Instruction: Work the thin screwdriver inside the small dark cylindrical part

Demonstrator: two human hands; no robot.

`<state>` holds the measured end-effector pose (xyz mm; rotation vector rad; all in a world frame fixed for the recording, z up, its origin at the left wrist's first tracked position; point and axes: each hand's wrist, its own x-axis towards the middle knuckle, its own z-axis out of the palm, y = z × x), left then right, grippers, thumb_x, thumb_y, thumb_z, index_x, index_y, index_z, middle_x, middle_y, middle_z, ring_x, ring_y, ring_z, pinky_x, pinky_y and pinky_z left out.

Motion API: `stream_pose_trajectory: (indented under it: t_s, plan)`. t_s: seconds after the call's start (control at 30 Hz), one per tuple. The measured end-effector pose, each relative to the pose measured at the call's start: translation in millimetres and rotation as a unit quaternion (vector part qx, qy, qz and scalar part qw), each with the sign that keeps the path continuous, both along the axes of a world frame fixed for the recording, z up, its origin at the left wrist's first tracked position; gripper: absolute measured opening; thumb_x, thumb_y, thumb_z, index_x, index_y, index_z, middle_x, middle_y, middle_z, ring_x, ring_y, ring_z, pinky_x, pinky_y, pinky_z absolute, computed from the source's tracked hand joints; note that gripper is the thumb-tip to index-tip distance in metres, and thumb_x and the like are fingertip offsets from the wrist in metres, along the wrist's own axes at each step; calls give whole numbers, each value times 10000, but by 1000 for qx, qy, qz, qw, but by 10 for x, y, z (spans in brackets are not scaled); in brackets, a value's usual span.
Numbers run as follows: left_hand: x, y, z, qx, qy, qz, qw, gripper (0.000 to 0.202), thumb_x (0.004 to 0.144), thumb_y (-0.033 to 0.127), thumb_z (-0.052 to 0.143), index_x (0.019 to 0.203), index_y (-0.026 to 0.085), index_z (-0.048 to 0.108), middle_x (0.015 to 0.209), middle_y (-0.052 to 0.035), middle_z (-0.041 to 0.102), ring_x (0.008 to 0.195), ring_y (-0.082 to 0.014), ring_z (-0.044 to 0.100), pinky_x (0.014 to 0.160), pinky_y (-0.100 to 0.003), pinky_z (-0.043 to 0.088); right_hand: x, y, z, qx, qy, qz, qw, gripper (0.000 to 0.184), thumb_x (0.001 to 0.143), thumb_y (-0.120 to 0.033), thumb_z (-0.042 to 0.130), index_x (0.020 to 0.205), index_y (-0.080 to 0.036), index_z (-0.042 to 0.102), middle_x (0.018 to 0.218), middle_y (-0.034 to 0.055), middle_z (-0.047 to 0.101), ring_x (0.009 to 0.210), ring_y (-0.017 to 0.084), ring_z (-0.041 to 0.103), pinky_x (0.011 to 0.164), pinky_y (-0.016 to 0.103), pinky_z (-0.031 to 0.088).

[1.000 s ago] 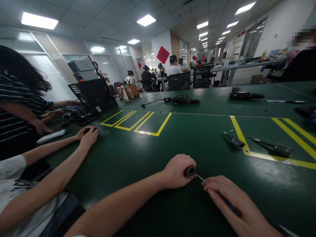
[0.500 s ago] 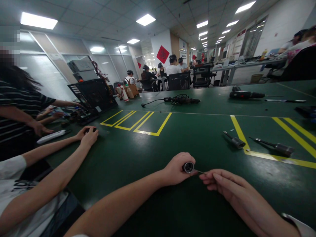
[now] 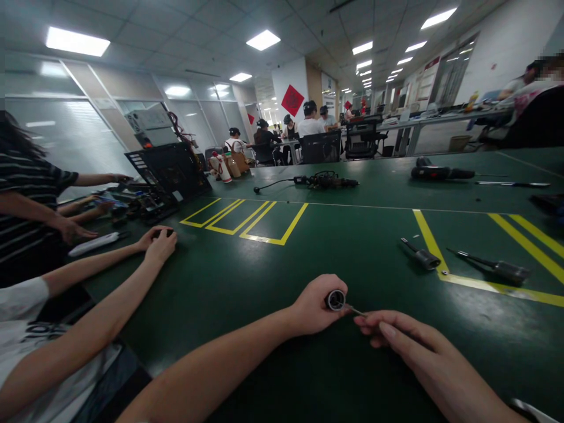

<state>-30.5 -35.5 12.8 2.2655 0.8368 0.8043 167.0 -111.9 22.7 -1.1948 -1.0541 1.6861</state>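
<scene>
My left hand (image 3: 318,302) is wrapped round a dark hollow cylinder (image 3: 336,300), its open, metal-rimmed end turned toward me. Between the thumb and fingertips of my right hand (image 3: 403,336) is a thin metal tool (image 3: 356,311), pinched and pointing left. Its far end reaches the lower right of the cylinder's rim; whether it touches is too small to tell. Two similar dark cylindrical parts with thin leads lie to the right: a nearer-left one (image 3: 423,257) and a farther-right one (image 3: 511,271).
The green table (image 3: 264,282) carries yellow tape (image 3: 282,239). Behind are a bundled black cable (image 3: 328,180), a power screwdriver (image 3: 440,171) and a pen (image 3: 511,184). At left, a co-worker's hands (image 3: 159,244) hold something small and dark near a black open-frame machine (image 3: 170,173).
The thin tool's end has shifted from inside the cylinder's mouth toward its lower right rim. My right hand sits slightly lower. The camera view has tilted slightly.
</scene>
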Motion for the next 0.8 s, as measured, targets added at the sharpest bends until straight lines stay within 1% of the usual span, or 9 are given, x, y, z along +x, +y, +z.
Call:
stream_pose_trajectory:
  t_s: [0.17,0.3,0.37,0.43,0.53,0.6,0.7,0.8]
  plan:
    - [-8,-2,10,-12,-18,-19,1000,192,746,265,617,741,173,449,708,14,456,654,-120,418,645,-253,371,29,23,39,-34,85,14,996,244,805,-394,608,918,-218,733,1018,58,710,1031,262,595,917,395,426]
    - [-11,-5,11,-19,-14,-26,999,196,746,273,619,749,174,449,713,11,458,660,-122,424,648,-254,379,35,21,65,-33,92,11,995,233,826,-373,585,912,-215,734,1001,58,716,1022,258,602,912,396,435]
    - [-10,-4,10,-15,-7,-20,1000,207,754,294,620,750,175,450,711,11,460,662,-124,429,651,-256,382,25,16,61,-18,71,-2,997,244,803,-404,605,895,-222,739,992,61,718,1002,266,608,890,396,451]
    - [-8,-2,14,-4,15,-16,1000,201,762,299,613,753,176,454,713,9,471,669,-128,439,661,-259,388,18,7,46,12,23,-10,1000,265,778,-441,624,885,-229,742,986,65,718,977,274,614,871,400,461]
    - [-4,1,27,24,64,-39,997,150,779,268,583,765,177,465,721,3,497,687,-133,462,686,-265,393,24,-17,27,64,-77,8,995,268,781,-459,622,920,-262,739,1001,50,715,965,270,616,875,393,457]
    - [-1,1,34,41,87,-61,994,126,777,243,578,769,176,471,722,2,507,689,-134,472,687,-261,391,37,-35,29,97,-124,28,987,253,796,-454,611,942,-288,734,1029,35,710,992,266,610,897,380,447]
    - [4,-5,36,53,117,-76,989,143,762,252,601,767,179,479,721,4,515,681,-134,477,674,-255,388,59,-42,51,123,-148,43,980,252,788,-468,610,893,-282,744,1021,35,714,1021,279,598,917,375,438]
    - [12,-10,32,55,134,-101,984,164,771,286,614,746,179,492,712,3,522,677,-135,487,676,-257,391,76,-20,73,96,-130,45,986,273,788,-474,600,851,-255,749,959,47,728,1001,288,607,919,398,430]
